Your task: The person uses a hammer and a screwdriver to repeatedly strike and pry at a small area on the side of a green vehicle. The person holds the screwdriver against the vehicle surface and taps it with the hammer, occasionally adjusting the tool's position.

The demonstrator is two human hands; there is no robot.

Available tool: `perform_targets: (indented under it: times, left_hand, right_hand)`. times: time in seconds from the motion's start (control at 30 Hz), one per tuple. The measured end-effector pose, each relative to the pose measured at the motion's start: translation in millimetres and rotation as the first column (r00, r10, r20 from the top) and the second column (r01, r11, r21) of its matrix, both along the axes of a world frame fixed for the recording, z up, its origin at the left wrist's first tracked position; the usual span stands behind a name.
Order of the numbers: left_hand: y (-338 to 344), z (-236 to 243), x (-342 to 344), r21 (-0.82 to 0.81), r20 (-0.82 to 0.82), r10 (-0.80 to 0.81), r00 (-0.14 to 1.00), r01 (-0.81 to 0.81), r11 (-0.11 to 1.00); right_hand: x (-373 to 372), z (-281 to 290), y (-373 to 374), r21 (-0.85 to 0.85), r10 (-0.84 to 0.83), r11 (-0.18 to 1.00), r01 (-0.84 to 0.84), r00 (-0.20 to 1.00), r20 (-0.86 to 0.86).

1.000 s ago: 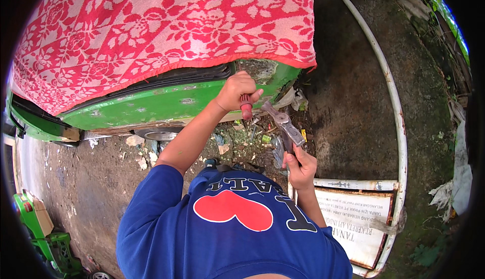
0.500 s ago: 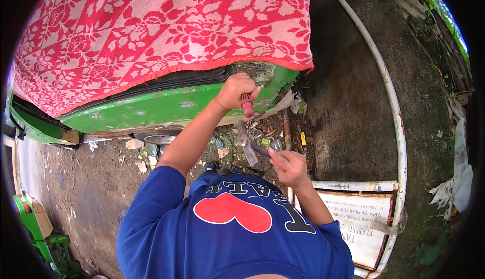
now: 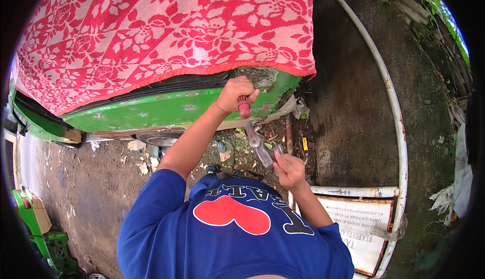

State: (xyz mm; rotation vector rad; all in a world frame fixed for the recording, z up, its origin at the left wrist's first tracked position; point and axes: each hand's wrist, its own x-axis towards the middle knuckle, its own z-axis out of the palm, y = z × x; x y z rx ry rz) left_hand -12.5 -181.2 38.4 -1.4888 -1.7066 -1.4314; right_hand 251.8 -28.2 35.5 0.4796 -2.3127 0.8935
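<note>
My left hand (image 3: 235,95) is closed round a red-handled tool (image 3: 244,109) against the green car's body, by a scraped grey patch (image 3: 262,77). The tool's working end is hidden behind the hand and its butt faces toward me. In my right hand (image 3: 290,172), lower and to the right, the fingers are wrapped round the handle of a hammer. The hammer's metal head (image 3: 258,144), slightly blurred, is just below the red butt with a small gap between them. The green car panel (image 3: 136,113) runs leftward and shows several scuffed spots.
A red and pink floral blanket (image 3: 177,31) covers the car's top. Paint flakes and litter (image 3: 225,155) lie on the ground below. A bent white pipe frame (image 3: 394,107) with a white sign panel (image 3: 353,251) stands on the right. Green parts (image 3: 48,238) are at lower left.
The hammer has shifted a little to the right, its head tilting differently. My right hand has moved slightly. The left hand still grips the red-handled tool in about the same place.
</note>
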Motion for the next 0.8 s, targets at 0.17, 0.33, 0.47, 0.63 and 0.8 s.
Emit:
perform_targets:
  times: [0.17, 0.33, 0.47, 0.63, 0.8]
  left_hand:
    - [-3.5, -2.6, 0.1, -0.026, -0.041, -0.013, 0.999, 0.012, 1.0]
    - [-3.0, -5.1, -0.7, -0.005, -0.015, -0.051, 0.999, 0.051, 0.999]
    - [-6.7, -4.8, -1.1, 0.013, -0.032, -0.054, 0.998, 0.054, 0.998]
    - [-7.1, -3.7, -2.3, 0.003, -0.016, -0.143, 0.99, 0.143, 0.99]
    - [-13.3, -2.7, -7.0, 0.002, -0.039, -0.185, 0.982, 0.185, 0.983]
  right_hand:
    - [-3.2, 7.9, -1.2, -0.034, 0.066, 0.997, -0.071, 0.992, -0.112]
    - [-2.2, 5.0, -2.2, -0.144, 0.003, 0.99, -0.002, 1.0, 0.009]
    - [-3.3, -1.8, -8.0, -0.202, -0.006, 0.979, 0.011, 1.0, 0.026]
    - [-3.7, -6.6, -20.0, -0.241, -0.053, 0.967, 0.083, 0.99, 0.128]
    - [1.8, 4.9, -41.3, -0.317, -0.118, 0.931, 0.18, 0.971, 0.206]
